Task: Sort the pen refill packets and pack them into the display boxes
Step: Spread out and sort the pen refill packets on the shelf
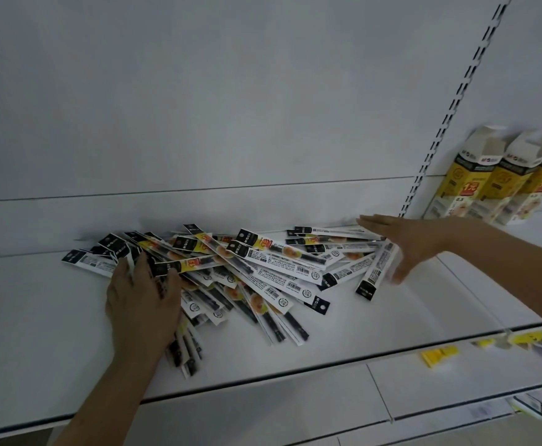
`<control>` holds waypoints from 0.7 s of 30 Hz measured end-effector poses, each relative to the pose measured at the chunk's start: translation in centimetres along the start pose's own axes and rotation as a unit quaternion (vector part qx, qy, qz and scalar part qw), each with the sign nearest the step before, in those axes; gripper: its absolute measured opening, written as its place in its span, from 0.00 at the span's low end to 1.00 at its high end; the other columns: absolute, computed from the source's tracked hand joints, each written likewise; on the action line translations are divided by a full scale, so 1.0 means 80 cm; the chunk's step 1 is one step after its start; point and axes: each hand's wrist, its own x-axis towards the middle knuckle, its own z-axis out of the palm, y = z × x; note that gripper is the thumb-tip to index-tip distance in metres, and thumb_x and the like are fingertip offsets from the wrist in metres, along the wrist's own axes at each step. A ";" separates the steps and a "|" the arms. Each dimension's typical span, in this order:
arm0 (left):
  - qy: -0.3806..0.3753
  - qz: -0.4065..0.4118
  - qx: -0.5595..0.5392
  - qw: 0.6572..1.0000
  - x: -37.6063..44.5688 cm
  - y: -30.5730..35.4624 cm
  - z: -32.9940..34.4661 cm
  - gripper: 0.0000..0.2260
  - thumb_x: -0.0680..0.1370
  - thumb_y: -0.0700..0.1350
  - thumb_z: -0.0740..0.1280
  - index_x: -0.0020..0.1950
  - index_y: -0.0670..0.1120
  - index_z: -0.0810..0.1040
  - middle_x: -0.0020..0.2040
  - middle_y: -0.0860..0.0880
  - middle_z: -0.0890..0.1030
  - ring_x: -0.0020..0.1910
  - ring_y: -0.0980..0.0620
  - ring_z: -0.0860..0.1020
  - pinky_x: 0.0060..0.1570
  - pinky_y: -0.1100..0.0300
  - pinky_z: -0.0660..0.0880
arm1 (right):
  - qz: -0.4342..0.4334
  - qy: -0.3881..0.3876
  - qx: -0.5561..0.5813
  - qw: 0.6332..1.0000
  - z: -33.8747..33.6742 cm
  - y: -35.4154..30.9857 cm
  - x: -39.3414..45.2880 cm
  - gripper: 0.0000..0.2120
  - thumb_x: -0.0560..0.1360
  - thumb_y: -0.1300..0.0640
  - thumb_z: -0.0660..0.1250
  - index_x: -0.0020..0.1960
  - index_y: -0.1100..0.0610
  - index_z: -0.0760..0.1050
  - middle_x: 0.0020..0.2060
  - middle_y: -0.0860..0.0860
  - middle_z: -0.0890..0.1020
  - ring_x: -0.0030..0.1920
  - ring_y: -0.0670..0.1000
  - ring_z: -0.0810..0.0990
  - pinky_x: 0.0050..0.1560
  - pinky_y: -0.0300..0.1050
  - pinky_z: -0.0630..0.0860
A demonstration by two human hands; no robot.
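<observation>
Nearest the camera, a yellow price tag (439, 355) clips to the front edge of the white shelf (375, 320), with more tags blurred and cut off at the right edge. On the shelf, the left hand (141, 304) lies palm down on the near left part of a loose pile of pen refill packets (263, 268); several packets run under the palm and stick out below the wrist, and the fingertips are buried among the black packet headers, so it cannot be told whether the fingers press flat or curl round any of them. The packets lie crossed over one another and cannot be counted; there are dozens, some face up with yellow labels, some showing barcodes. Farther back on the right, the right hand (404, 243) is spread flat with straight fingers, holding nothing, its palm against the right ends of the packets at the pile's far right edge. Beyond it, three display boxes (501, 181) stand tilted against the back panel (231, 107), the rightmost cut off by the frame; their print is too blurred to read fully.
</observation>
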 end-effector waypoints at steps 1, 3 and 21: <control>0.000 0.001 0.003 1.000 0.000 -0.001 0.001 0.29 0.81 0.55 0.62 0.78 0.45 0.60 0.79 0.40 0.55 0.78 0.41 0.54 0.75 0.41 0.52 | -0.004 0.000 0.012 1.000 0.004 -0.001 0.003 0.67 0.59 0.37 0.79 0.78 0.47 0.33 0.78 0.44 0.38 0.78 0.46 0.42 0.77 0.46 0.44; 0.000 0.004 0.005 1.000 0.000 0.000 0.001 0.29 0.81 0.55 0.62 0.78 0.45 0.60 0.79 0.40 0.55 0.77 0.40 0.54 0.75 0.40 0.53 | -0.018 0.010 0.042 0.999 0.006 -0.008 0.016 0.67 0.58 0.39 0.80 0.79 0.47 0.35 0.78 0.44 0.41 0.78 0.46 0.44 0.75 0.43 0.44; -0.002 0.001 0.010 1.000 0.001 0.000 0.000 0.28 0.81 0.55 0.61 0.78 0.45 0.61 0.79 0.40 0.56 0.77 0.40 0.55 0.74 0.40 0.54 | -0.083 0.119 0.153 0.978 -0.003 -0.041 0.058 0.35 0.64 0.47 0.80 0.68 0.45 0.71 0.60 0.41 0.70 0.62 0.44 0.69 0.67 0.40 0.65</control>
